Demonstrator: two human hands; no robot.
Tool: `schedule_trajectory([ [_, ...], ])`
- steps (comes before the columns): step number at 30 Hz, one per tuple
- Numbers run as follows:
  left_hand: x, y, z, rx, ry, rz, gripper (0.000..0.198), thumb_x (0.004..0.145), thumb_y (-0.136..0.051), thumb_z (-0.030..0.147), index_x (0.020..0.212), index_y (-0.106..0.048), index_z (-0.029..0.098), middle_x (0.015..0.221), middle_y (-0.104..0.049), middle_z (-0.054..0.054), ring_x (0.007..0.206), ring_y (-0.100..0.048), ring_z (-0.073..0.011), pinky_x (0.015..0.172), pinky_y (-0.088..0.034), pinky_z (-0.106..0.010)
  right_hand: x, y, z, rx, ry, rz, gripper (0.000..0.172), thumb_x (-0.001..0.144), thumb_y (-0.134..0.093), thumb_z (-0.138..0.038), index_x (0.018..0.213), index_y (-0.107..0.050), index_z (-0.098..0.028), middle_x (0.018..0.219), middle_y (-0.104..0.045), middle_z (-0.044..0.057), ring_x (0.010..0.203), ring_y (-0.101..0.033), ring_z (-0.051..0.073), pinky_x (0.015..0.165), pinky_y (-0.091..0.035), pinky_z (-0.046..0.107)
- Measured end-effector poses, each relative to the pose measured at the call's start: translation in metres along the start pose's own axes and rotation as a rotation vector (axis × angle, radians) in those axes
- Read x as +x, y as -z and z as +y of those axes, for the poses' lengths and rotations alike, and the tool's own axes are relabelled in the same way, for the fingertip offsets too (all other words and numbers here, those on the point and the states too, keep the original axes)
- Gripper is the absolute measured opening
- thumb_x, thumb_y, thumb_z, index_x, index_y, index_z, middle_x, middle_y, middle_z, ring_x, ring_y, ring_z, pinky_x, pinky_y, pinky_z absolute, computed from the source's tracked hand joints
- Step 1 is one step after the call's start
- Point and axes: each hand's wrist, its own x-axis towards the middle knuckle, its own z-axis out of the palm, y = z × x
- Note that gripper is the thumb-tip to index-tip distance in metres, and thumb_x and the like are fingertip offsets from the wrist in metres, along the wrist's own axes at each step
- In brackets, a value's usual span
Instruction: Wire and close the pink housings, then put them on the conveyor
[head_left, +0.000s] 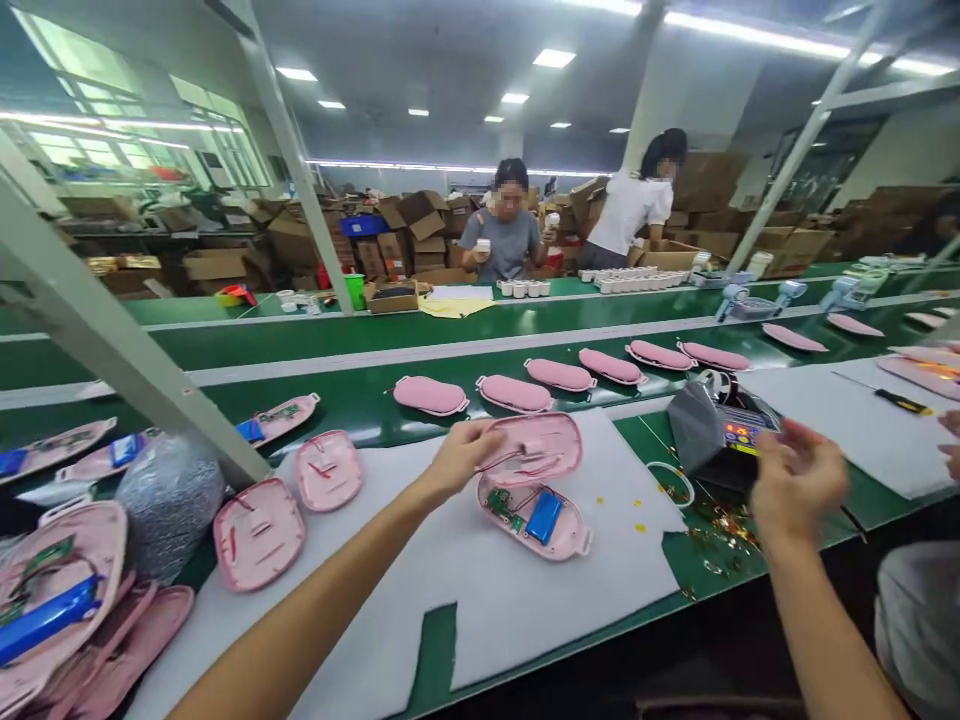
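Note:
My left hand [459, 458] rests its closed fingers on the left edge of an open pink shell half [534, 446] lying on a white foam sheet [480, 590]. Just below lies the other pink half [534, 512], showing a blue battery [544, 515] and a green circuit board [501, 505]. My right hand [796, 482] hovers by a tape dispenser [718, 432], its fingers curled and pinched together; whatever they hold is too small to make out.
Two empty pink shells [259, 533] lie at left beside a grey foil bag [169, 500]. Closed pink cases [514, 393] line the green conveyor [375, 335]. A slanted metal post [112, 345] crosses at left. Two people work beyond the belt. Another person's hand [951, 440] is at right.

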Motion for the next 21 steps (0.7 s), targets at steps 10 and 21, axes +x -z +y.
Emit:
schedule_trajectory([
  [10, 0.013, -0.012, -0.037, 0.366, -0.170, -0.157, 0.039, 0.091, -0.050, 0.040, 0.118, -0.061, 0.014, 0.120, -0.061, -0.013, 0.112, -0.053, -0.0288, 0.100, -0.042, -0.042, -0.050, -0.062, -0.057, 0.217, 0.109, -1.411, 0.037, 0.091, -0.047, -0.051, 0.078, -0.053, -0.017, 0.073, -0.051, -0.001, 0.067, -0.044, 0.014, 0.062, -0.034, 0.026],
  [21, -0.066, -0.004, -0.094, 0.576, -0.265, -0.016, 0.032, 0.099, -0.038, 0.023, 0.115, -0.065, 0.020, 0.108, -0.063, -0.010, 0.104, -0.056, -0.0252, 0.093, -0.047, -0.041, -0.060, -0.039, -0.091, -0.049, 0.264, -1.360, 0.027, 0.094, -0.042, -0.041, 0.094, -0.061, -0.022, 0.085, -0.065, 0.002, 0.075, -0.054, 0.018, 0.070, -0.035, 0.030],
])
